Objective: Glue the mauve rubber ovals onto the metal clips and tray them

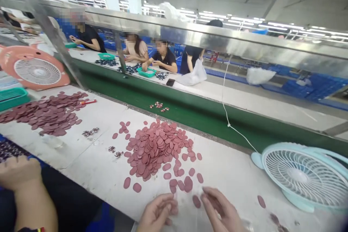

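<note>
My left hand (159, 213) is at the bottom middle, just above the white table. Its fingers are curled round a thin, dusky-pink oval piece (174, 208), blurred at the fingertips. To its right is my right hand (221, 211), thumb and forefinger brought close together. Something small and pale may be at those fingertips, too blurred to name. A single oval piece (196, 201) lies between the hands. Beyond them spreads a heap of the same oval pieces (156, 148), with several loose ones along its near edge.
Small metal bits (115, 152) lie left of the heap. A light-blue fan (299, 175) stands at right, a pink fan (36, 69) at far left near another oval-piece heap (51, 112). A green conveyor belt (185, 110) runs behind. A neighbour's arm (29, 195) is at lower left.
</note>
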The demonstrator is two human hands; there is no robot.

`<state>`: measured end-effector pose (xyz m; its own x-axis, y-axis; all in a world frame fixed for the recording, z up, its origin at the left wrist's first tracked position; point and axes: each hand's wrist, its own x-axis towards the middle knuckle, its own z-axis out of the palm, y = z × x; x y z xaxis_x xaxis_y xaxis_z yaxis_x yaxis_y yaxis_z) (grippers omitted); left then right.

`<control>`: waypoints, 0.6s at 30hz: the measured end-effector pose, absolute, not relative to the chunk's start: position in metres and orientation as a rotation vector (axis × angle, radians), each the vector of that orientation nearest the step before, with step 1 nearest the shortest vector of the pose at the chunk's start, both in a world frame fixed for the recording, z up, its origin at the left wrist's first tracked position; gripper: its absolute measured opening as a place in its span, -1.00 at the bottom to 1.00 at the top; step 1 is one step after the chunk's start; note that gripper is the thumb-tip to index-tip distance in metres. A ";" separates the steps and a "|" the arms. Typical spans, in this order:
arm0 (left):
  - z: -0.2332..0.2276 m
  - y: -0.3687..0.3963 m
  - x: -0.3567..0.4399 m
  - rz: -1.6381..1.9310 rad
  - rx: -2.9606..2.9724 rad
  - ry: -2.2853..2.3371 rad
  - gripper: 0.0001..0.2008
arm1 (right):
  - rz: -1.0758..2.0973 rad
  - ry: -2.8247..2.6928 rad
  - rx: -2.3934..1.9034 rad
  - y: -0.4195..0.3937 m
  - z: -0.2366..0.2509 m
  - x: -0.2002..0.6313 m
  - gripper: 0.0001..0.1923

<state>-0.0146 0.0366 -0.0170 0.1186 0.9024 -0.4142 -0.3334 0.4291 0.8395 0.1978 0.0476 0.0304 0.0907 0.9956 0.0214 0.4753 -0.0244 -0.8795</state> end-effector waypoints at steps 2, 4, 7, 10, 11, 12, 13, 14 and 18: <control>0.001 0.046 -0.033 1.029 0.672 1.109 -0.49 | 0.677 -1.837 -1.465 0.119 0.047 0.163 -0.69; 0.026 0.060 -0.078 1.109 0.669 1.129 -0.67 | 0.573 -1.956 -1.386 0.199 0.053 0.131 -0.67; 0.065 0.084 -0.200 1.337 0.627 1.201 -0.91 | 0.435 -2.080 -1.366 0.314 0.047 0.090 -0.59; 0.088 0.101 -0.338 1.717 0.487 1.361 -0.72 | 0.313 -2.207 -1.375 0.400 0.037 0.061 -0.57; 0.091 0.104 -0.374 1.771 0.458 1.374 -0.69 | 0.276 -2.248 -1.375 0.421 0.034 0.052 -0.57; 0.092 0.107 -0.400 1.805 0.430 1.380 -0.67 | 0.242 -2.289 -1.371 0.438 0.031 0.044 -0.57; 0.093 0.109 -0.416 1.836 0.408 1.391 -0.64 | 0.211 -2.329 -1.363 0.452 0.027 0.036 -0.57; 0.093 0.110 -0.423 1.862 0.398 1.392 -0.63 | 0.182 -2.369 -1.351 0.463 0.024 0.028 -0.57; 0.098 0.116 -0.395 1.913 0.448 1.309 -0.64 | 0.101 -2.520 -1.273 0.491 0.010 0.004 -0.58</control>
